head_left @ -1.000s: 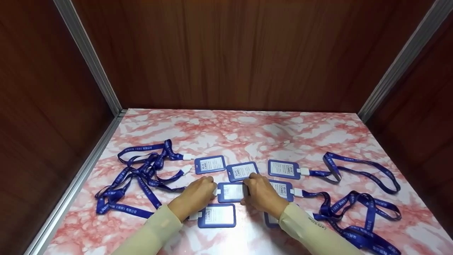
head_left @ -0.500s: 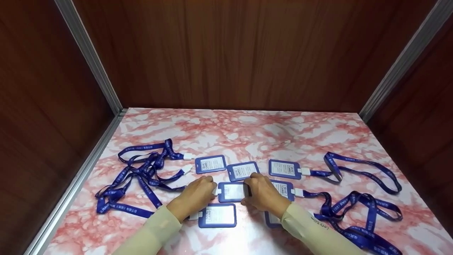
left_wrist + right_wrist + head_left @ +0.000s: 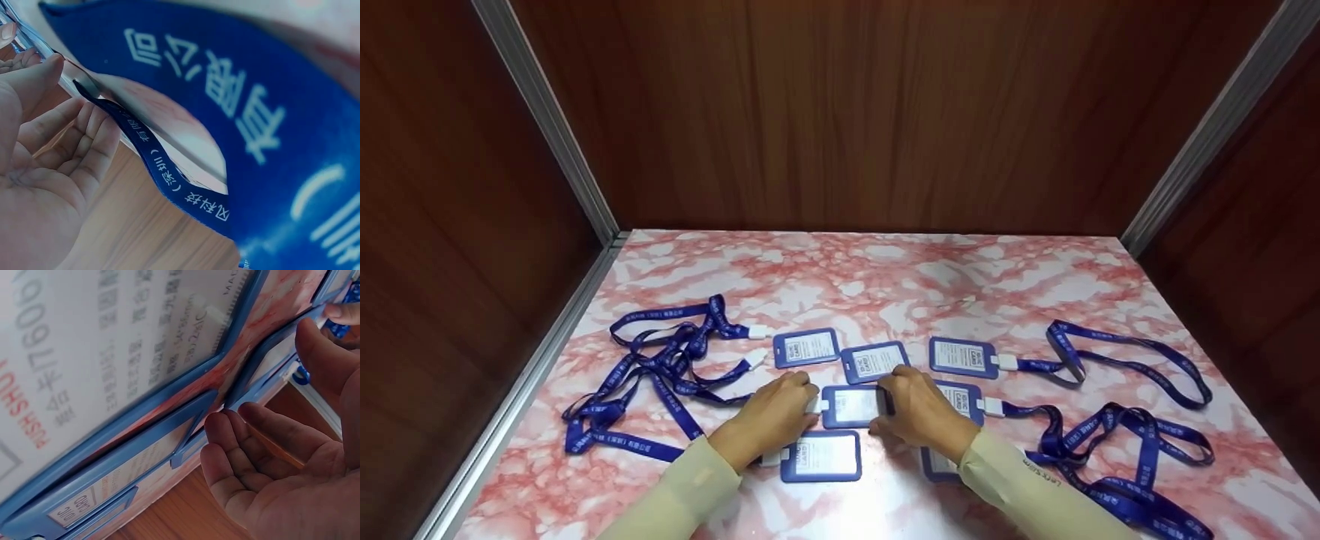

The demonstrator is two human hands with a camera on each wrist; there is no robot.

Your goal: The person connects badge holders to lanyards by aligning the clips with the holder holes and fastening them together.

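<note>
A blue badge holder [image 3: 851, 406] with a pale card face lies flat at the middle of the marbled table. At its left end, my left hand [image 3: 771, 414] pinches the white clip [image 3: 813, 406] of a blue lanyard; the fingers partly cover the clip. My right hand [image 3: 916, 415] holds the holder's right end between thumb and fingers. In the left wrist view, the printed lanyard strap [image 3: 154, 163] runs from the fingers. The right wrist view has the thumb and fingers at the edge of the held badge holder [image 3: 270, 363].
Several other badge holders surround the hands, such as one in front [image 3: 820, 456] and one behind [image 3: 875, 362]. Tangled lanyards [image 3: 660, 367] lie at the left. More straps [image 3: 1140, 442] spread at the right. Dark wood panels [image 3: 870, 112] enclose the table [image 3: 885, 277].
</note>
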